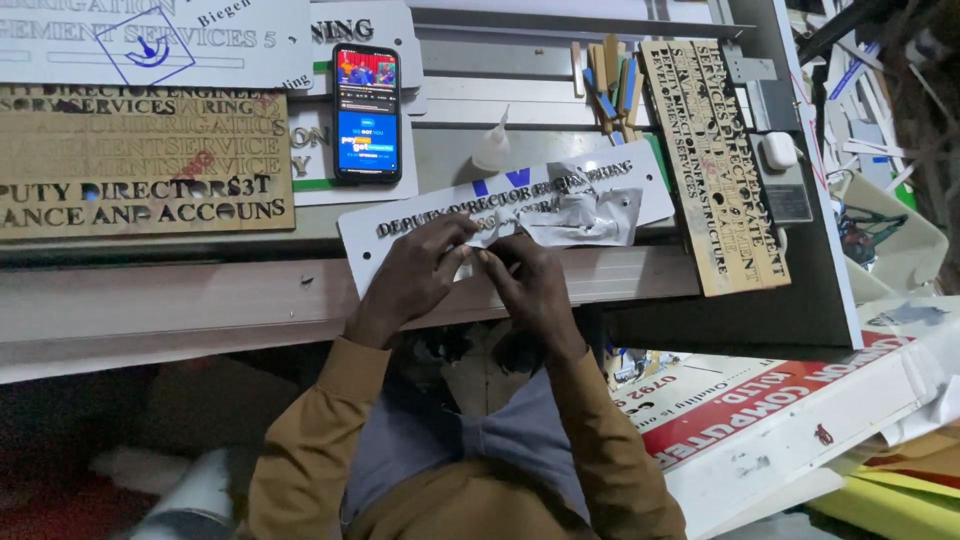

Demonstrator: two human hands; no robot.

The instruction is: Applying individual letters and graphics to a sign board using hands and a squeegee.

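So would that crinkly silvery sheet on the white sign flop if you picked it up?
Probably. The silvery sheet is creased and curled, so it looks thin and floppy. It likely weighs little and could tear easily where the left hand pulls it.

Bare counter [150, 300] strip open left of the hands, white sign plate [420, 225] and crumpled film [590, 215] blocking ahead, phone [366, 112] and glue bottle [492, 148] behind, wooden letter board [715, 165] crowding right
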